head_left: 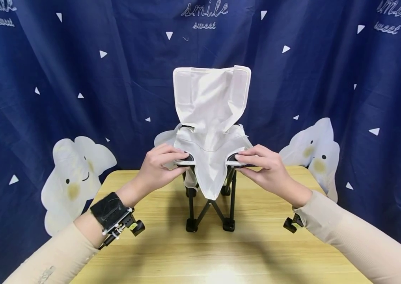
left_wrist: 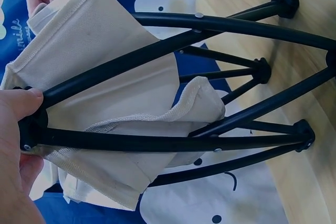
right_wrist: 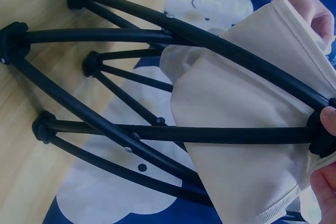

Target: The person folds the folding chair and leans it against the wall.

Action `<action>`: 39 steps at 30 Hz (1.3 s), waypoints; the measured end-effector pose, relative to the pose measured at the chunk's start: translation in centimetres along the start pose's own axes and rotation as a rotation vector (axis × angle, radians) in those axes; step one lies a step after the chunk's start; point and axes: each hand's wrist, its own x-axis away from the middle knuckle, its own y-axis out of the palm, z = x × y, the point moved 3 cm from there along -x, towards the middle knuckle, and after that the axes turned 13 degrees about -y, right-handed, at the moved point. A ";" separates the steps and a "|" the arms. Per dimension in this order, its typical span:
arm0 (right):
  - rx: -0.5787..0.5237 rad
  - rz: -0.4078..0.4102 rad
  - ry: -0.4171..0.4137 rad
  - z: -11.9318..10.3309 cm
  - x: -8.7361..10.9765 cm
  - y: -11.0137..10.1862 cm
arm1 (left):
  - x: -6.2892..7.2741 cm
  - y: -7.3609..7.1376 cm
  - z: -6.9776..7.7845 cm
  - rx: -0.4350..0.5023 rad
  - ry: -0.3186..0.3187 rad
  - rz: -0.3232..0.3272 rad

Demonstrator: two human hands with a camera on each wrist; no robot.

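Observation:
A small folding camp chair with a white fabric seat (head_left: 210, 173) and a tall backrest (head_left: 211, 90) stands upright on a wooden table. Its crossed black legs (left_wrist: 126, 139) are spread, and the fabric droops to a point at the front middle. My left hand (head_left: 163, 161) pinches the chair's front left corner, thumb below and fingers on top. On the other side my right hand (head_left: 265, 163) grips the front right corner the same way. Close up in the right wrist view, the thumb lies against the black corner joint (right_wrist: 321, 135). Both fabric corners sit over the frame's top ends.
Black feet (head_left: 191, 225) rest on the wooden tabletop (head_left: 157, 248). Behind the table hangs a dark blue curtain (head_left: 136, 79) with white triangles, lettering and cloud figures (head_left: 76, 173). A wrist camera (head_left: 137, 227) is strapped to the left wrist, another beneath the right.

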 end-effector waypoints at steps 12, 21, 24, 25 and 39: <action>-0.011 -0.014 0.008 0.2 -0.7 0.5 | -0.7 0.4 0.3 -0.003 -0.004 0.001; 0.005 -0.048 0.020 0.4 -1.0 0.7 | -1.0 0.8 0.4 -0.016 -0.017 0.012; 0.009 -0.051 0.022 0.5 -0.9 0.7 | -1.1 0.9 0.5 -0.018 -0.023 0.017; 0.012 -0.053 0.023 0.5 -1.0 0.8 | -1.2 1.0 0.5 -0.019 -0.021 0.020; 0.028 -0.060 0.032 0.4 -1.5 1.2 | -1.9 1.7 1.1 0.036 -0.003 0.010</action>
